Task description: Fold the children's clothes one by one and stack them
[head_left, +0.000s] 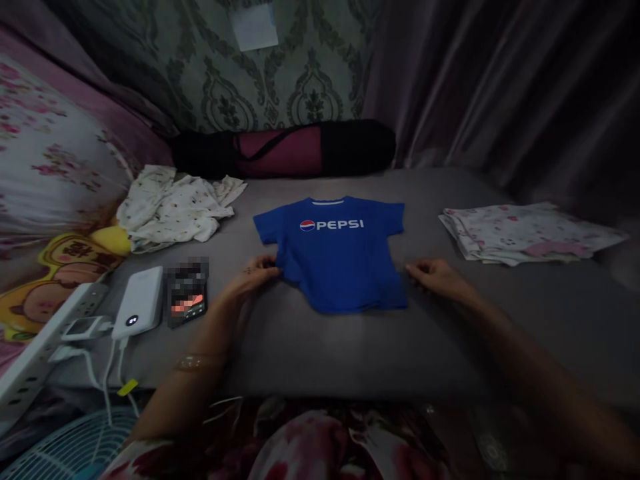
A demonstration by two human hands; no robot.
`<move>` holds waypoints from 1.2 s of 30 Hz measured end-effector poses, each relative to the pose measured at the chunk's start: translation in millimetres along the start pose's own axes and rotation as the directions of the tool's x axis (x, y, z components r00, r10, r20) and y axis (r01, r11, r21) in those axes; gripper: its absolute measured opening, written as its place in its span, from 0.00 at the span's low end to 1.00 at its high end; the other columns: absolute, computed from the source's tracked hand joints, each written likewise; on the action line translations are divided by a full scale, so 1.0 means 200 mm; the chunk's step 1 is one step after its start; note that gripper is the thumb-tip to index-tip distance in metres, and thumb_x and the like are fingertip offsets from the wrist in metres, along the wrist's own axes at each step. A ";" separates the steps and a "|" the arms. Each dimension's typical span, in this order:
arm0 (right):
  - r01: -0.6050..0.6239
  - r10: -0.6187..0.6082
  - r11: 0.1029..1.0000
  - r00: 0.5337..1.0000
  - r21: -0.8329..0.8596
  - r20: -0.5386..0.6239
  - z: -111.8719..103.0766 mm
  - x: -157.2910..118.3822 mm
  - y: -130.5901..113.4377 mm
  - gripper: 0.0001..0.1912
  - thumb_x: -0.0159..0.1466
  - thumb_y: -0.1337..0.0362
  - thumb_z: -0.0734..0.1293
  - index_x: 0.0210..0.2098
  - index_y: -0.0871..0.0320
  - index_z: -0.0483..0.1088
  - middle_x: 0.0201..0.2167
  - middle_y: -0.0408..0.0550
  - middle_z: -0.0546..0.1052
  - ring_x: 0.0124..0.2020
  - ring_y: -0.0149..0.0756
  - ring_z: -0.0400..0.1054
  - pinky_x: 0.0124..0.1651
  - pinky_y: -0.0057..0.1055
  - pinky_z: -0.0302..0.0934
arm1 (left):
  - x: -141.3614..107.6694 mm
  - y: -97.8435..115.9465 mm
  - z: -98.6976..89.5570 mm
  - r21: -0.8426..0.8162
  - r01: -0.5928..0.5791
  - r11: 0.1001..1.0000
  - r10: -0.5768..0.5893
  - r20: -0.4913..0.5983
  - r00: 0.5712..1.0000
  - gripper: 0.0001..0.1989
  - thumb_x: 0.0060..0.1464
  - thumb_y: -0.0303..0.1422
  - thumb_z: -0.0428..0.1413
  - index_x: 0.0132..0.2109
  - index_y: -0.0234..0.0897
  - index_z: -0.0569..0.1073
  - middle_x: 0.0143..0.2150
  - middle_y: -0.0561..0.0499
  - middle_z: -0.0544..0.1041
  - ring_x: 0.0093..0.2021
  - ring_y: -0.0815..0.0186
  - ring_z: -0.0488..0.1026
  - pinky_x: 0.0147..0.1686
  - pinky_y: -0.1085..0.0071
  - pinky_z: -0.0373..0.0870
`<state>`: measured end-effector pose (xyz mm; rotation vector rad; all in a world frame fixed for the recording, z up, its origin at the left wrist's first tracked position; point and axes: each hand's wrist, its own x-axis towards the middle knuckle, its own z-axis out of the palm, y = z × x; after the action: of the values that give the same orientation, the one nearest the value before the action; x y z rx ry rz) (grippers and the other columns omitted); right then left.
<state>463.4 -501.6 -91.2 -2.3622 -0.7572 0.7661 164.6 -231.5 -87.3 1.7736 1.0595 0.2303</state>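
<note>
A blue short-sleeved T-shirt point(340, 267) with a PEPSI print lies front side up on the grey bed surface, its collar pointing away from me. Its lower left side is pulled in and rumpled where my left hand point(257, 272) pinches the edge. Just off the shirt's right side is my right hand point(437, 279), its fingers curled together and slightly blurred. A small gap shows between those fingertips and the cloth, and I see nothing held in them.
Folded printed cloth point(520, 233) lies to the right, a crumpled white patterned garment point(175, 207) to the left. Nearer left are a phone point(187, 293), a white power bank point(139, 303) with cables, and a power strip point(55, 340). A black-and-maroon rolled bag point(285, 152) lies along the wall.
</note>
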 end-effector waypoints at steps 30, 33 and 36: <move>0.017 -0.048 0.971 0.991 0.240 0.123 0.02 -0.19 0.01 0.29 0.59 0.56 0.65 0.59 0.54 0.62 0.15 0.33 0.65 0.14 0.27 0.61 0.15 0.20 0.52 | -0.18 -0.01 -0.13 -0.097 0.222 0.970 -0.219 0.040 0.975 0.26 0.33 0.46 0.68 0.35 0.38 0.68 0.25 0.58 0.67 0.19 0.75 0.60 0.16 0.78 0.53; 0.031 -0.062 0.984 0.983 0.178 0.172 0.01 -0.19 0.03 0.29 0.59 0.56 0.64 0.60 0.53 0.61 0.15 0.32 0.63 0.14 0.27 0.58 0.15 0.21 0.50 | -0.19 -0.06 -0.13 -0.038 0.193 0.980 -0.192 0.038 0.981 0.25 0.33 0.48 0.66 0.34 0.38 0.67 0.26 0.59 0.66 0.20 0.75 0.60 0.18 0.77 0.56; 0.137 -0.163 0.982 0.960 0.126 0.229 0.03 -0.17 0.05 0.20 0.59 0.57 0.63 0.49 0.55 0.70 0.17 0.36 0.65 0.16 0.26 0.58 0.19 0.23 0.53 | -0.20 -0.09 -0.12 0.011 0.131 0.991 -0.131 0.051 0.990 0.25 0.35 0.49 0.64 0.35 0.38 0.67 0.25 0.59 0.65 0.22 0.73 0.61 0.20 0.76 0.57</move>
<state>440.1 -528.2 -90.1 -2.1104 -0.9577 1.0104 116.7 -243.2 -78.7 1.7007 1.1361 0.0988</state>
